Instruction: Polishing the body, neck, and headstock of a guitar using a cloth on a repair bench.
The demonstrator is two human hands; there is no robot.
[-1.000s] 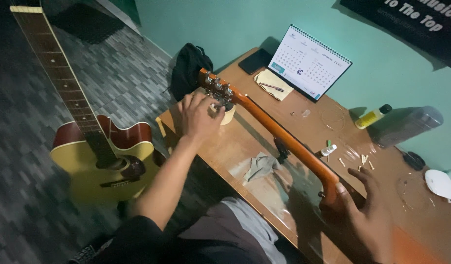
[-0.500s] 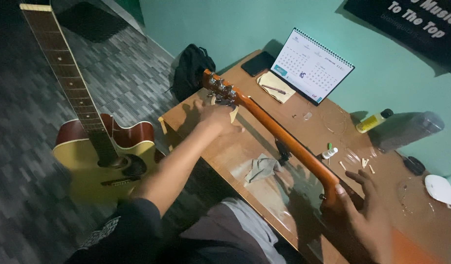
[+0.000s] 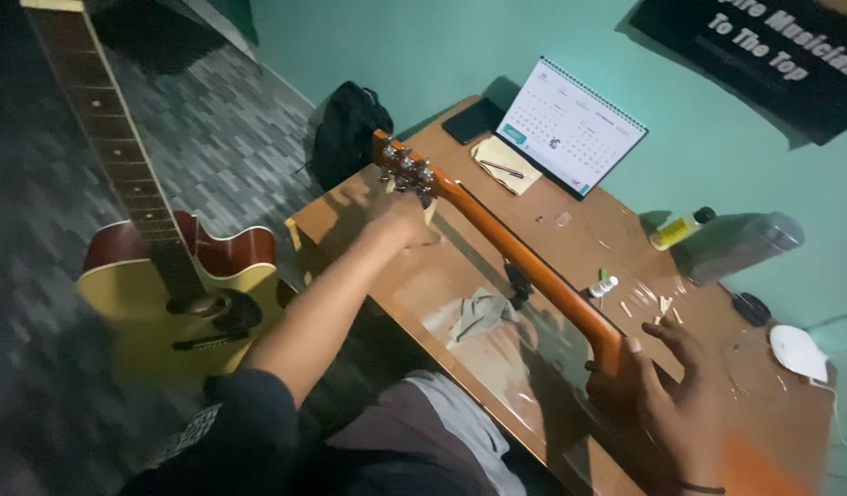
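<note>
Left hand (image 3: 400, 220) at guitar headstock (image 3: 403, 168) | wooden desk (image 3: 423, 285) | teal wall (image 3: 423, 55)

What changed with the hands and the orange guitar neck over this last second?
The left hand slid off the orange guitar headstock, where it covered the silver tuning pegs, to just below it. The right hand kept its hold on the orange guitar neck. The yellow acoustic guitar and white desk calendar stayed put.

orange guitar neck (image 3: 515, 253) slanting across the desk
</note>
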